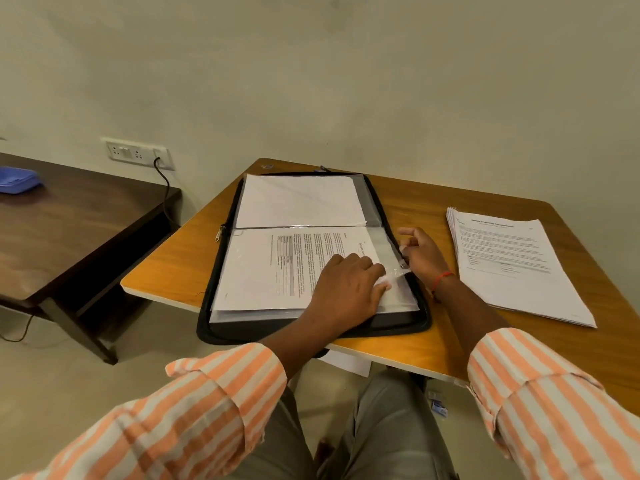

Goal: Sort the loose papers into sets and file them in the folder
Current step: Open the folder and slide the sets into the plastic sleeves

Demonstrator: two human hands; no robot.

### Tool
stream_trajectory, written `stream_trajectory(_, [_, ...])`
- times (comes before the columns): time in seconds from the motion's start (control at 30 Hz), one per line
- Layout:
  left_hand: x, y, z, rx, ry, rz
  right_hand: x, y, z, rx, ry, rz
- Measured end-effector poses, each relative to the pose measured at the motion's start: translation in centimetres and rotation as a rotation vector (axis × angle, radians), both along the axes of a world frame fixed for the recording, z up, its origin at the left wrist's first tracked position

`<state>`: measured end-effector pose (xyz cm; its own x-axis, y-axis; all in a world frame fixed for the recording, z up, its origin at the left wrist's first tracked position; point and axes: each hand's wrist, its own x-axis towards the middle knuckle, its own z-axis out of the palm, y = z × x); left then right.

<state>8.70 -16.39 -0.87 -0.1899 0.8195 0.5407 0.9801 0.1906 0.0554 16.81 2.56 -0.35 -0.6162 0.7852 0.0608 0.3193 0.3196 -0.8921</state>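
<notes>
A black zip folder (221, 271) lies open on the orange table (433, 202), with clear plastic sleeves inside. A printed paper set (277, 268) sits in the near sleeve, and a blank-looking sheet (298, 199) fills the far sleeve. My left hand (346, 289) presses flat on the printed set at its right end. My right hand (420, 254) pinches the open edge of the clear sleeve (398, 273) by the folder's right rim. A stack of loose printed papers (512, 268) rests on the table to the right of the folder.
A dark wooden table (76, 230) stands to the left with a blue object (17, 180) on it. A wall socket (138, 154) with a black cable is behind. A white sheet (349, 362) shows below the table's near edge. My knees are under the table.
</notes>
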Motion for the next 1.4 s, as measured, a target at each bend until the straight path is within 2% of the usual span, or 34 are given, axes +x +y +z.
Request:
stream_trajectory(0.13, [0.4, 0.8, 1.0, 0.056, 0.135, 0.006, 1.1, -0.5, -0.7, 0.253, -0.019, 0.154])
stream_trajectory(0.3, [0.9, 1.5, 2.6, 0.072, 0.179, 0.027, 1.0, -0.7, -0.9, 0.291, 0.002, 0.205])
stream_trajectory(0.47, [1.4, 1.1, 1.9, 0.102, 0.229, 0.052, 0.9, -0.8, -1.1, 0.314, 0.104, 0.140])
stream_trajectory(0.57, [0.4, -0.1, 1.6, 0.082, 0.212, 0.114, 0.8, -0.8, -0.7, 0.246, 0.127, 0.090])
stream_trajectory(0.7, [-2.7, -2.7, 3.2, 0.032, 0.209, 0.262, 0.0, -0.6, -0.3, 0.236, 0.165, 0.014])
stream_trajectory(0.87, [-6.7, -3.6, 6.1, 0.070, 0.296, 0.325, -2.4, -0.8, 0.0, 0.208, 0.170, 0.022])
stream_trajectory(1.03, [-9.4, 0.1, 8.7, 0.196, 0.399, 0.325, -5.8, -2.4, 1.3, 0.322, 0.151, -0.268])
stream_trajectory(1.17, [-11.1, 3.2, 9.6, 0.349, 0.445, 0.359, -7.6, -3.5, 0.9, 0.448, 0.090, -0.031])
stream_trajectory(1.3, [-13.6, 5.3, 9.5, 0.411, 0.434, 0.398, -9.0, -3.7, -0.4, 0.472, 0.056, 0.019])
stream_trajectory(1.4, [-15.1, 6.5, 8.3, 0.403, 0.393, 0.411, -10.3, -2.8, -1.6, 0.548, -0.123, 0.063])
